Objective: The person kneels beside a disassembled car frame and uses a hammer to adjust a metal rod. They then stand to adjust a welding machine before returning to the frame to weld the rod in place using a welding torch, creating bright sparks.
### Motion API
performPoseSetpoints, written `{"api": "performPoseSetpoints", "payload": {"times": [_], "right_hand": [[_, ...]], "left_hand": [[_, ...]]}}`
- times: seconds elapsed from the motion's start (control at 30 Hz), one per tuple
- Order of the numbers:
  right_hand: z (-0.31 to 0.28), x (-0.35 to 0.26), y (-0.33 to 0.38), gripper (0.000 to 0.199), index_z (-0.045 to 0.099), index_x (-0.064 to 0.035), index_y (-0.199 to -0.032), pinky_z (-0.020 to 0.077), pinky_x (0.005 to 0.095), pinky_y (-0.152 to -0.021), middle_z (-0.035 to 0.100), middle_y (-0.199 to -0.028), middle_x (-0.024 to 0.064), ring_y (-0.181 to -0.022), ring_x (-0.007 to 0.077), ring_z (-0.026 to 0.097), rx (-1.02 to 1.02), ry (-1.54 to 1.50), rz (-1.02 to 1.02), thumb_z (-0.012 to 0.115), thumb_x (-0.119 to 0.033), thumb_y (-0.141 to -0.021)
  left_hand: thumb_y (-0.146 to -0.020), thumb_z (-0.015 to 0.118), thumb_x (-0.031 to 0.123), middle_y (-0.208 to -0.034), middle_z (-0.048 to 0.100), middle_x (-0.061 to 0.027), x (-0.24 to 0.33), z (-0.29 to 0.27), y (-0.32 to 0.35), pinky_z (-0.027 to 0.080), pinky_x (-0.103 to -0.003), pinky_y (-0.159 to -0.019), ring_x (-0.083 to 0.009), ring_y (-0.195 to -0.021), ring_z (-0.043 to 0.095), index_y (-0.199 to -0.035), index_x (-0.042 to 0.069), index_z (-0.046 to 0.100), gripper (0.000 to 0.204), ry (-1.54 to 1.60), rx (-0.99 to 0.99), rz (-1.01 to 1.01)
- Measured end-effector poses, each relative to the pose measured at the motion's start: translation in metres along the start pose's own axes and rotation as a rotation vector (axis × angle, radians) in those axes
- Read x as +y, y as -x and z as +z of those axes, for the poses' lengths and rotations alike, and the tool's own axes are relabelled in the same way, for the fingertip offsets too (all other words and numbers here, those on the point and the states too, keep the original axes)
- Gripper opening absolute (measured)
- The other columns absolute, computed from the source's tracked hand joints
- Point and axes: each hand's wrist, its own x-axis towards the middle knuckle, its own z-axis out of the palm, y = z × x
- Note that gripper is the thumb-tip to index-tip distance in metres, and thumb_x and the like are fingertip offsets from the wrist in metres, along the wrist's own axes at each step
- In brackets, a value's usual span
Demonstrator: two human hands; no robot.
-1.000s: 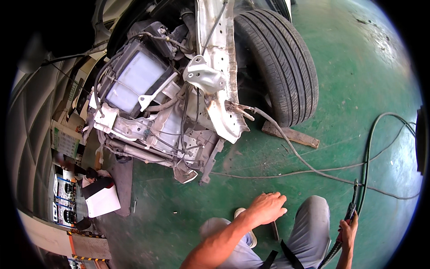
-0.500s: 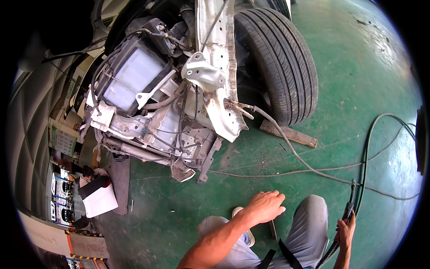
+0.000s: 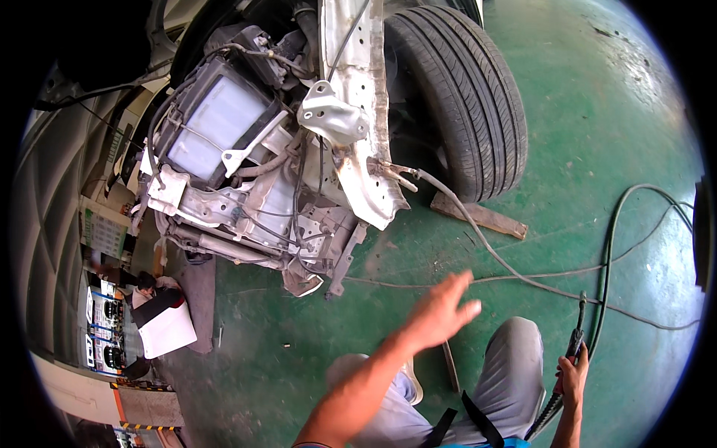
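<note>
My left hand point(image 3: 441, 316) reaches out over the floor in front of my knees, open, fingers stretched and thumb apart, with nothing in it. On the right, my right hand point(image 3: 573, 379) is closed around the handle of a welding torch point(image 3: 576, 341). Its nozzle points up and away from me, beside my right knee. Ahead stands the stripped front of a car, with a bare metal rail point(image 3: 357, 166) and a bracket point(image 3: 332, 116) on it. A clamp point(image 3: 396, 172) at the end of a grey cable point(image 3: 478, 233) grips the rail's lower end.
A tyre point(image 3: 467, 104) stands right of the rail, with a wooden block point(image 3: 485, 217) by its foot. Cables point(image 3: 614, 243) loop over the green floor at right. A thin flat bar point(image 3: 450, 366) lies between my legs. At far left, a person point(image 3: 153, 295) is beside a white panel point(image 3: 168, 332).
My left hand has moved slightly right and forward, and its curled fingers have straightened out. My right hand keeps hold of the torch, in nearly the same place.
</note>
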Motion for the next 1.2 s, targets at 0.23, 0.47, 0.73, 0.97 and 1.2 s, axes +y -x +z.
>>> {"api": "performPoseSetpoints", "payload": {"times": [0.23, 0.47, 0.73, 0.97, 1.2], "right_hand": [[0.001, -0.011, 0.002, 0.071, 0.039, -0.0055, -0.147, 0.0517, 0.0297, -0.055, 0.056, -0.083, 0.0058, -0.065, 0.0147, 0.058, -0.027, 0.012, -0.042, 0.062, -0.007, -0.080], [-0.005, 0.002, 0.002, 0.073, 0.038, -0.0056, -0.148, 0.0520, 0.0302, -0.055, 0.057, -0.085, 0.0073, -0.065, 0.0157, 0.059, -0.014, 0.003, -0.037, 0.063, -0.008, -0.079], [-0.010, 0.006, 0.006, 0.076, 0.036, -0.0061, -0.149, 0.0521, 0.0301, -0.054, 0.058, -0.085, 0.0073, -0.066, 0.0158, 0.059, 0.003, -0.010, -0.029, 0.062, -0.009, -0.078], [-0.013, 0.011, 0.009, 0.074, 0.036, -0.0062, -0.149, 0.0522, 0.0302, -0.055, 0.058, -0.086, 0.0072, -0.066, 0.0158, 0.060, 0.004, 0.026, -0.022, 0.062, -0.009, -0.079], [-0.007, 0.006, 0.009, 0.074, 0.037, -0.0063, -0.148, 0.0528, 0.0302, -0.054, 0.058, -0.087, 0.0075, -0.066, 0.0159, 0.060, -0.028, 0.022, -0.013, 0.062, -0.007, -0.078]], "left_hand": [[-0.094, 0.063, 0.049, -0.136, 0.052, -0.0154, -0.001, -0.061, -0.105, 0.036, -0.045, -0.111, -0.0257, -0.128, 0.049, -0.130, 0.006, 0.052, 0.057, 1.297, 0.589, -0.298], [-0.097, 0.058, 0.052, -0.145, 0.047, -0.0030, -0.024, -0.056, -0.125, 0.022, -0.045, -0.117, -0.0192, -0.138, 0.037, -0.137, 0.016, 0.049, 0.055, 1.480, 0.493, -0.072], [-0.095, 0.059, 0.053, -0.139, 0.054, 0.0039, -0.041, -0.048, -0.134, 0.029, -0.039, -0.108, -0.0163, -0.133, 0.044, -0.139, 0.020, 0.051, 0.056, 1.510, 0.460, 0.056], [-0.095, 0.064, 0.046, -0.132, 0.059, -0.0034, -0.047, -0.050, -0.135, 0.034, -0.038, -0.110, -0.0209, -0.127, 0.051, -0.137, 0.011, 0.052, 0.056, 1.469, 0.463, 0.150], [-0.098, 0.062, 0.040, -0.135, 0.057, -0.0098, -0.041, -0.051, -0.134, 0.034, -0.040, -0.114, -0.0256, -0.130, 0.050, -0.138, 0.006, 0.051, 0.054, 1.466, 0.484, 0.150]]}}
